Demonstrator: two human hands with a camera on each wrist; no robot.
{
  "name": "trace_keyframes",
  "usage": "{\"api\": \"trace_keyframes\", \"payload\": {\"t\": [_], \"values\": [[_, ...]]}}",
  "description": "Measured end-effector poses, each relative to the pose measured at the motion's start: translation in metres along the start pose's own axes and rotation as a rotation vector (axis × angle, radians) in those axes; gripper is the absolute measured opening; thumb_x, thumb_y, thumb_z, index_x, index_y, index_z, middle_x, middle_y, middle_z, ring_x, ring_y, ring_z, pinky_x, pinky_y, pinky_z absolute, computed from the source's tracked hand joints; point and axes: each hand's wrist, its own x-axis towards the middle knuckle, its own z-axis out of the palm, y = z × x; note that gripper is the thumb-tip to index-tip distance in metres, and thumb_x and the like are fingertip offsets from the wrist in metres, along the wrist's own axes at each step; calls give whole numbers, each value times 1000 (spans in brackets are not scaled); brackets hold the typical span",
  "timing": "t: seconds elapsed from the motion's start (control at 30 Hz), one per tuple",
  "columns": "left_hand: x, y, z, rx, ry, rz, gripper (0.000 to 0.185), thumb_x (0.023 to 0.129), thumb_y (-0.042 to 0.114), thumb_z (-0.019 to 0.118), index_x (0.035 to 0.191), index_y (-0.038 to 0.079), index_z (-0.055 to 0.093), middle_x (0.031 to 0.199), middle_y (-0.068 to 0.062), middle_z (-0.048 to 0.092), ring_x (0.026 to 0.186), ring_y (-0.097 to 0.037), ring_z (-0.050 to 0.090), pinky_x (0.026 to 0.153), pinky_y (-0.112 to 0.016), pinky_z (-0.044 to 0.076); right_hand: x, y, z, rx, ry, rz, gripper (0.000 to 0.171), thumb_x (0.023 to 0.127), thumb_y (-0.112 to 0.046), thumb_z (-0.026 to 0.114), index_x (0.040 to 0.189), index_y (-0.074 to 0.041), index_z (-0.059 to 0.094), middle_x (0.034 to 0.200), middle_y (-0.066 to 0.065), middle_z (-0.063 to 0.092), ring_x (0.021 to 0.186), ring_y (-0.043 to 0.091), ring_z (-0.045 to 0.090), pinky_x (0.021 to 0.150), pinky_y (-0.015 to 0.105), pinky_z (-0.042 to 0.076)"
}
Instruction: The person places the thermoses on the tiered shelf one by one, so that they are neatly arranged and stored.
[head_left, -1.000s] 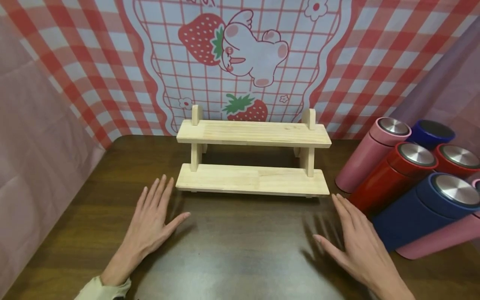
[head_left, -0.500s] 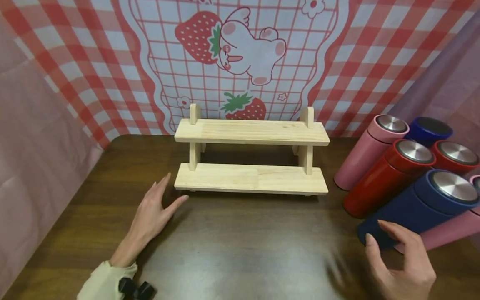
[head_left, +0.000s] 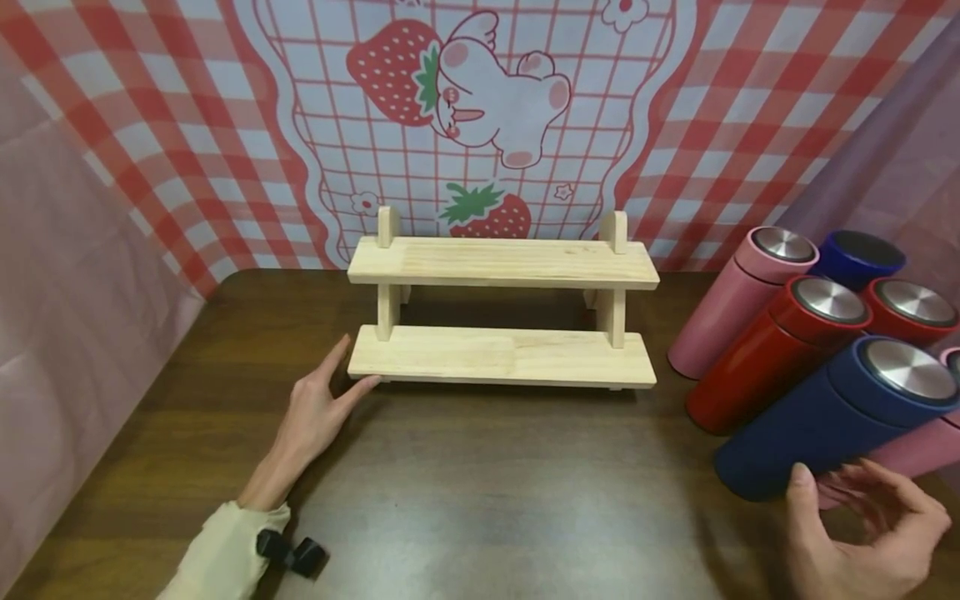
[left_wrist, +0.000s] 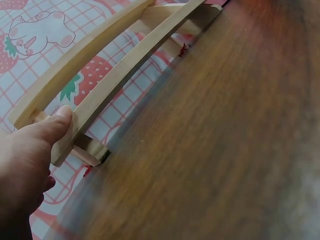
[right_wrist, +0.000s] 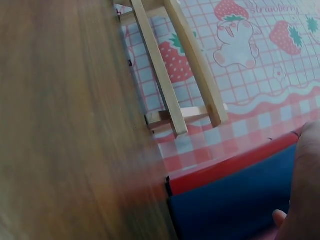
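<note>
A two-tier wooden rack (head_left: 502,354) stands at the back of the dark wooden table (head_left: 487,492), both shelves bare. My left hand (head_left: 337,379) lies on its edge at the rack's left end, fingers straight, thumb against the lower shelf's corner; the left wrist view shows that thumb (left_wrist: 60,120) pressed on the shelf end (left_wrist: 95,107). My right hand (head_left: 855,512) hovers at the bottom right with fingers loosely spread, just below the base of a dark blue flask (head_left: 817,421). It holds nothing. The right wrist view shows the same blue flask (right_wrist: 235,200) close by.
Several flasks with steel lids crowd the right side: a pink one (head_left: 738,304), a red one (head_left: 772,358), another blue (head_left: 858,258), another red (head_left: 911,308) and a pink one (head_left: 915,450). A checked strawberry cloth (head_left: 480,125) hangs behind.
My right hand left the table near the rack's right end and swung down right to the blue flask. My left hand turned onto its edge and slid up to the rack's left corner.
</note>
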Motion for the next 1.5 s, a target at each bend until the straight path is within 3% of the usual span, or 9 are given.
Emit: {"api": "trace_keyframes", "payload": {"t": [0.13, 0.4, 0.7, 0.9, 1.23, 1.5], "values": [[2, -1, 3, -4, 7, 15, 76, 94, 26, 80, 154, -3, 44, 149, -26, 51, 130, -47, 54, 102, -62, 45, 4, 7, 0, -21, -7, 16, 55, 79, -2, 83, 129, 6, 60, 106, -11, 62, 85, -2, 62, 81, 11, 49], [7, -2, 7, -33, 23, 19, 75, 92, 23, 82, 152, -4, 47, 146, -25, 54, 128, -45, 56, 101, -60, 47, 6, 10, -4, -69, -105, 1, 66, 82, -1, 82, 142, -6, 56, 124, -13, 58, 99, 2, 59, 80, 7, 48], [6, -3, 7, -46, 30, 19, 72, 91, 22, 83, 150, -3, 51, 142, -25, 57, 125, -44, 59, 99, -60, 48, 7, 16, -4, -121, -142, -74, 69, 79, -5, 86, 142, -13, 60, 123, -22, 49, 109, -1, 58, 79, 3, 46], [7, -4, 7, -49, 34, 25, 71, 90, 21, 84, 149, -3, 52, 141, -25, 58, 123, -44, 60, 97, -60, 49, 6, 15, -1, -182, -136, -35, 72, 75, -7, 91, 141, -18, 63, 118, -27, 50, 104, -7, 56, 77, 1, 43], [7, -3, 7, -66, 30, 9, 72, 90, 22, 84, 149, -3, 52, 144, -23, 56, 125, -42, 59, 99, -60, 48, 10, 11, 2, -182, -159, 80, 74, 75, -9, 93, 141, -21, 61, 109, -25, 59, 89, -9, 59, 75, 3, 44], [8, -4, 7, -69, 32, 5, 71, 90, 23, 84, 148, -4, 53, 144, -23, 56, 125, -42, 59, 99, -60, 49, 15, 12, 0, -229, -188, -41, 66, 75, -13, 93, 132, -32, 66, 97, -39, 52, 76, -22, 53, 71, -1, 41]]}}
